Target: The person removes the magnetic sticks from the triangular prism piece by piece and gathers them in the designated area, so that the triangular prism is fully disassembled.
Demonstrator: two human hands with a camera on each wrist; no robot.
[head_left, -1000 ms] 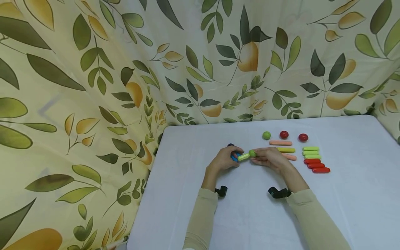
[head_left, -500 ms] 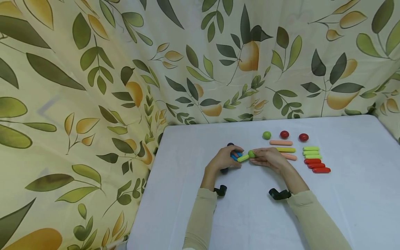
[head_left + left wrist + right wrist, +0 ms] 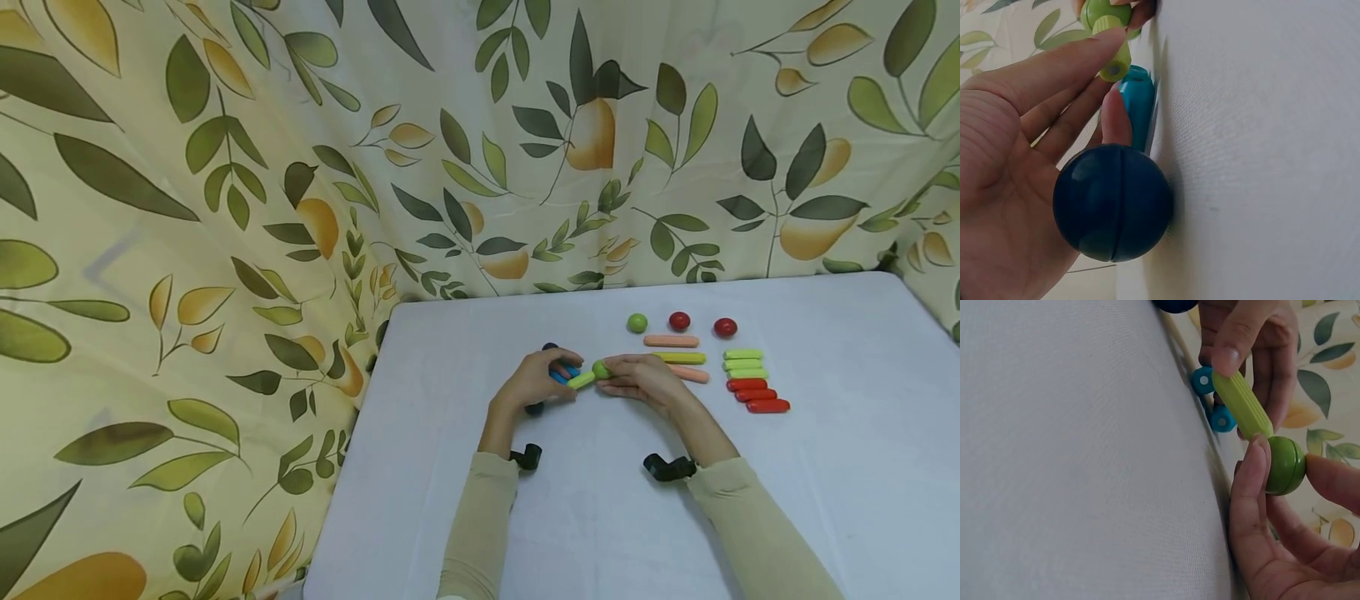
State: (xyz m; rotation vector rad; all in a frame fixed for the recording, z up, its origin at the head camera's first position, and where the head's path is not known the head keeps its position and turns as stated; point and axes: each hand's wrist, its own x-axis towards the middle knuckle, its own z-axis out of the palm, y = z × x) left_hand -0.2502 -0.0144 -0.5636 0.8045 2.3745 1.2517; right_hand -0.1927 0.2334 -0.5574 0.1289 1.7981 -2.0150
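Observation:
My left hand (image 3: pixel 536 379) pinches a ridged light green rod (image 3: pixel 1244 406) between thumb and fingers, just above the table. At the rod's other end sits a green ball (image 3: pixel 1285 465), gripped by the fingertips of my right hand (image 3: pixel 645 379). Ball and rod meet end to end. Blue rods (image 3: pixel 1138 103) lie on the table behind and under the left fingers, partly hidden by them. A dark blue ball (image 3: pixel 1113 203) rests beside the left palm, and another dark ball (image 3: pixel 550 346) shows just beyond the left fingers.
On the white table (image 3: pixel 600 517), a loose green ball (image 3: pixel 637 322) and two red balls (image 3: pixel 679 321) stand at the back. Pink rods (image 3: pixel 671 341) and a yellow rod (image 3: pixel 682 358) lie beyond the right hand. Light green rods (image 3: pixel 743 365) and red rods (image 3: pixel 757 395) are lined up further right.
Both hands keep their hold, with the green ball and rod drifting very slightly left. The dark blue ball near the left wrist has come into sight. The head view has shifted a little.

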